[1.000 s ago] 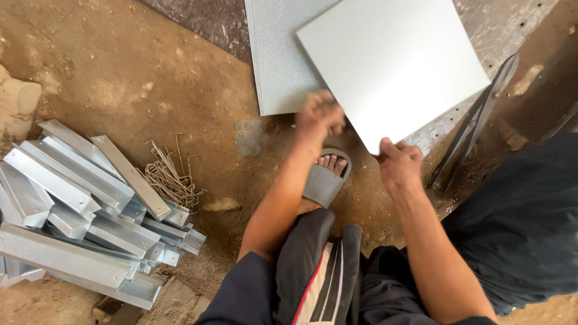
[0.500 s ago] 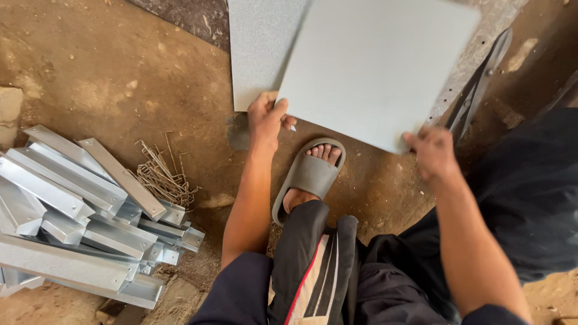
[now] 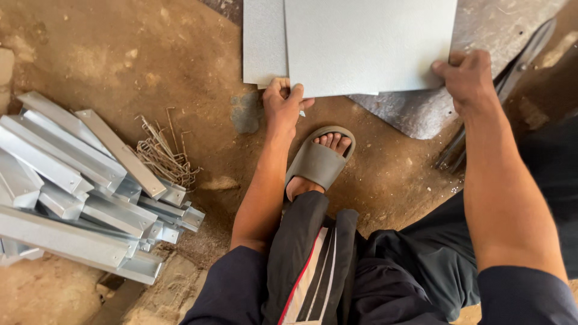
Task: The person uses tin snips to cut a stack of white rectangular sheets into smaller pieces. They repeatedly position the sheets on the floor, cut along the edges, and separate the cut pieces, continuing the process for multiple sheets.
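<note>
Dirt floor (image 3: 150, 54); both hands grip grey sheet (image 3: 367, 42).

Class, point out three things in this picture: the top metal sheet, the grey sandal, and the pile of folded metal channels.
top metal sheet (image 3: 367, 42), head view, middle of its flat face.
grey sandal (image 3: 314, 164), head view, on the strap.
pile of folded metal channels (image 3: 78, 186), head view, mid-pile.

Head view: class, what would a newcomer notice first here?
Both hands grip a pale grey metal sheet at the top: left hand at its lower left corner, right hand at its right edge. A pile of folded metal channels lies left on the dirt, and a sandalled foot sits centre.
</note>
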